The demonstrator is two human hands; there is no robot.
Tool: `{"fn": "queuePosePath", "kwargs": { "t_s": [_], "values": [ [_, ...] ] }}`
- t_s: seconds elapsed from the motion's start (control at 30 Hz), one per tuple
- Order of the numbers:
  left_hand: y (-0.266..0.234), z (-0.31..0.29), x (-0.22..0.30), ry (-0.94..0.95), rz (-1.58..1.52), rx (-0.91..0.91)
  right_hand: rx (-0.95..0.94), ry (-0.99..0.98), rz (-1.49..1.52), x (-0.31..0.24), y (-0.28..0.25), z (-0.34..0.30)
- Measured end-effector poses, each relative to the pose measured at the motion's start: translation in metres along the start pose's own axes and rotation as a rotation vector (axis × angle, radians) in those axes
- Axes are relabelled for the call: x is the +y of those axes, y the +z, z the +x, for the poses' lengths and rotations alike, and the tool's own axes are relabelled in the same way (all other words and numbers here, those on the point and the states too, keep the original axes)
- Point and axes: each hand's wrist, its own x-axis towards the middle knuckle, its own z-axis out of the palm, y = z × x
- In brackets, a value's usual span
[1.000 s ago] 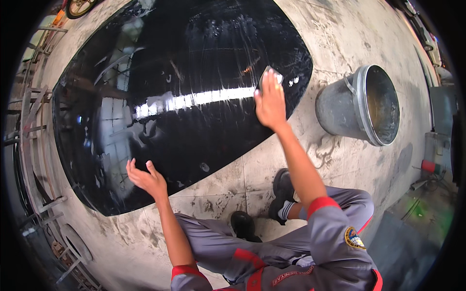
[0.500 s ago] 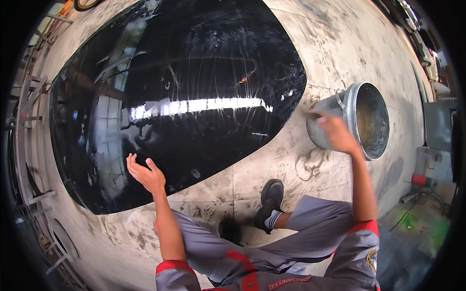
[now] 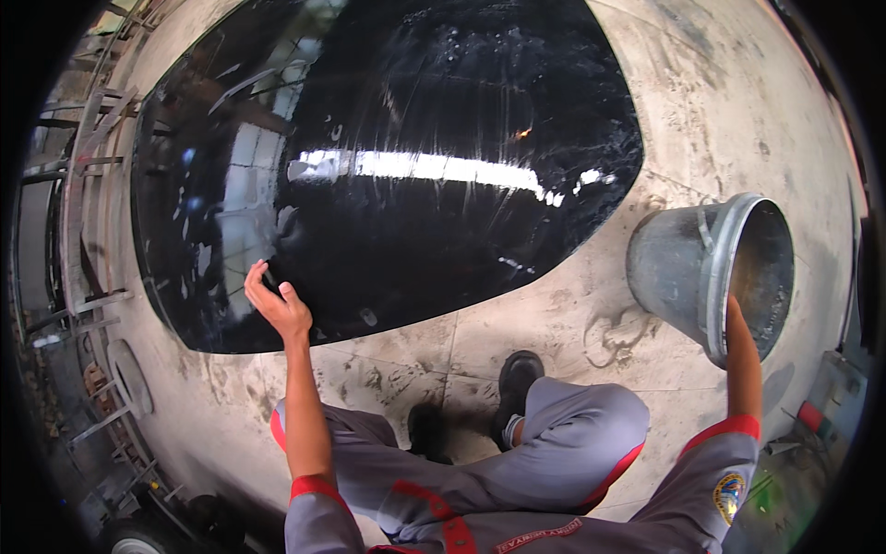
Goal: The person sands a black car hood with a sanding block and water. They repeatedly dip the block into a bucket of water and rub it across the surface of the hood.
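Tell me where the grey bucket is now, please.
In the head view, the grey bucket is on the floor, right of the black panel, with the right forearm extending into it.

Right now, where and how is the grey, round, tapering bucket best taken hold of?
Probably hold the grey, round, tapering bucket by its thick grey rim, from the left: that band juts beyond the wall, while the bare right forearm crosses the near edge.

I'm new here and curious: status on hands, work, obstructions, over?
Left hand open, at near edge of glossy black curved panel. Right hand hidden inside grey round bucket. Panel streaked, nothing visibly blocking it.
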Motion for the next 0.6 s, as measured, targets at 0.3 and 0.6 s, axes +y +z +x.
{"fn": "queuePosePath", "kwargs": {
  "t_s": [0.3, 0.6],
  "values": [
    [-0.027, 0.000, -0.051, -0.566, 0.201, 0.095, 0.261, -0.224, 0.767, -0.016, -0.026, -0.092],
    [-0.070, -0.035, -0.175, -1.494, 0.191, 0.412, 1.300, -0.876, -0.394, -0.242, -0.012, -0.184]
  ]
}}
